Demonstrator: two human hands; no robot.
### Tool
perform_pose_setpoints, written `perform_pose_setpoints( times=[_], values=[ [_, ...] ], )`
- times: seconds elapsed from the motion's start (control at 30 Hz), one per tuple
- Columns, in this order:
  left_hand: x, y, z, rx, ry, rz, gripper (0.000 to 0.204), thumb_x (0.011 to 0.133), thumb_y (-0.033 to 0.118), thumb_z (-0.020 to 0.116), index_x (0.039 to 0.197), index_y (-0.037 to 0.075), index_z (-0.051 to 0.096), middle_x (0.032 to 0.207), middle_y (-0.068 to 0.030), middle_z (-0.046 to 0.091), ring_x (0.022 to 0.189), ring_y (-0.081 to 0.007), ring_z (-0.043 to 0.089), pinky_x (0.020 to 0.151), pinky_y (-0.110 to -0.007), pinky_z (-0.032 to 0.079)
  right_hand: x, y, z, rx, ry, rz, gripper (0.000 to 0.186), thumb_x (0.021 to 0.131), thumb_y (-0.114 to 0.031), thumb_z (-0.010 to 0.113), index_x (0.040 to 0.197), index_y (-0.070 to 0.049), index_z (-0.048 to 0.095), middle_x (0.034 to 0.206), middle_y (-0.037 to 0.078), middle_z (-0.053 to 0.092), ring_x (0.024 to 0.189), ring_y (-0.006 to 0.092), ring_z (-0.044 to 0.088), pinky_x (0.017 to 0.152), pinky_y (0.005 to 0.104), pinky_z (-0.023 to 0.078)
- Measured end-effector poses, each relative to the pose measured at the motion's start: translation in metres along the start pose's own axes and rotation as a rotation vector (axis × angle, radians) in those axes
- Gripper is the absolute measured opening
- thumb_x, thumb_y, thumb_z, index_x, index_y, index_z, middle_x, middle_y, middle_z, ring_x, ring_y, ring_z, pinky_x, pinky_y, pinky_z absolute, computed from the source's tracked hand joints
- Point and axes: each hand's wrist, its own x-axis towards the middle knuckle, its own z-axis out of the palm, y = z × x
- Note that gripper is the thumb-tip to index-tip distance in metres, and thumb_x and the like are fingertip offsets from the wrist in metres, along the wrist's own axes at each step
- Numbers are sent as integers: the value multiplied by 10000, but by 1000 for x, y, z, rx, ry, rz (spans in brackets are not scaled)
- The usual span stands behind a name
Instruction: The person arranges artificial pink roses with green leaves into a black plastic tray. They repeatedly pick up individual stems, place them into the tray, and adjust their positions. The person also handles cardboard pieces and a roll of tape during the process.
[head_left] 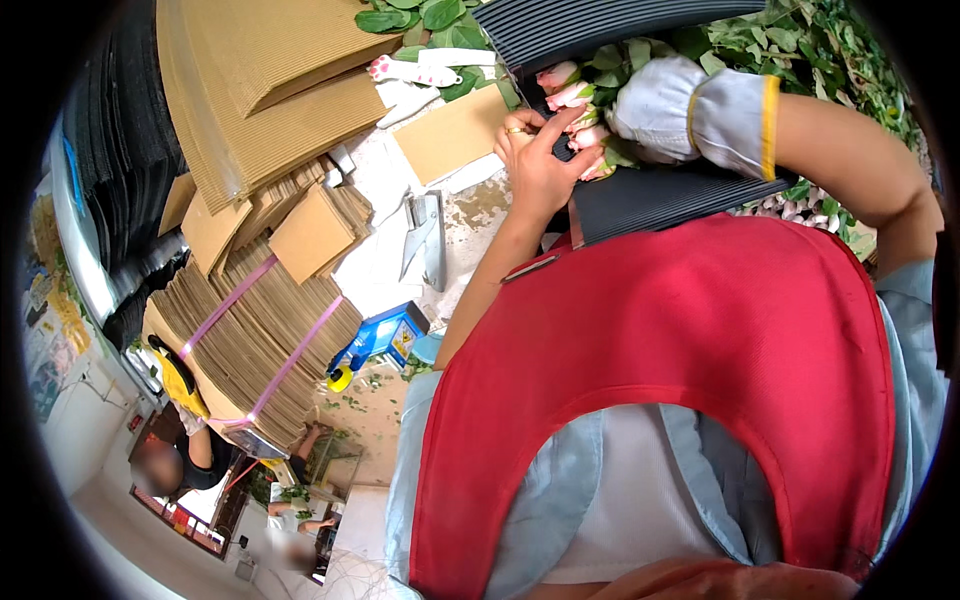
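A bunch of pink rose buds [572, 97] with green leaves lies between two dark corrugated sheets, the upper sheet [600, 25] above it and the lower sheet [660, 200] under it. My right hand [655, 95], in a white glove with a yellow-edged cuff, is closed over the bunch just behind the buds. My bare left hand [535, 165], wearing a ring, has its fingertips pinched on one bud at the near end of the bunch. My red apron [660, 380] fills the lower half of the view.
Stacks of brown cardboard sheets [260, 340] tied with pink straps lie at left, with loose cardboard [455, 130] nearer my hands. A metal cleaver [425, 235], a blue box [385, 335] and green leaves [830, 50] surround the spot. Other people are at lower left.
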Motion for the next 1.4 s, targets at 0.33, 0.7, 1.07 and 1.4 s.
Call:
perform_pose_setpoints(
  times=[0.33, 0.7, 1.07, 1.4],
  values=[
    [0, 3, 0, -64, -36, -74, 507, 661, 349, 914, 1144, 283, 776, 1087, -72, 489, 1111, -279, 429, 1024, -424, 312, 3, 1, 24, 46, 7, 66, 188, 861, -289, 666, 945, -146, 755, 829, 155, 714, 775, 352, 711, 665, 472, 562],
    [1, 4, -2, 2, -14, -33, 574, 615, 290, 934, 1167, 259, 779, 1022, -51, 500, 1035, -247, 444, 994, -392, 339, 17, 1, 34, 48, -323, -44, 136, 756, -212, 733, 885, -168, 734, 754, 86, 694, 750, 323, 710, 644, 441, 570],
    [-5, 0, 1, -25, -57, -55, 580, 640, 314, 915, 1197, 306, 753, 1115, -83, 471, 1128, -290, 427, 1035, -442, 309, -5, 0, -9, 298, -179, 51, 152, 820, -226, 686, 933, -150, 754, 798, 117, 721, 758, 360, 706, 651, 440, 577],
    [-3, 6, -1, 28, -14, -50, 576, 637, 303, 900, 1198, 274, 768, 1062, -70, 484, 1088, -255, 443, 997, -409, 354, -37, 6, -33, 142, 364, 9, 76, 859, -176, 681, 900, -115, 662, 736, 110, 687, 673, 331, 689, 581, 444, 549]
  ],
)
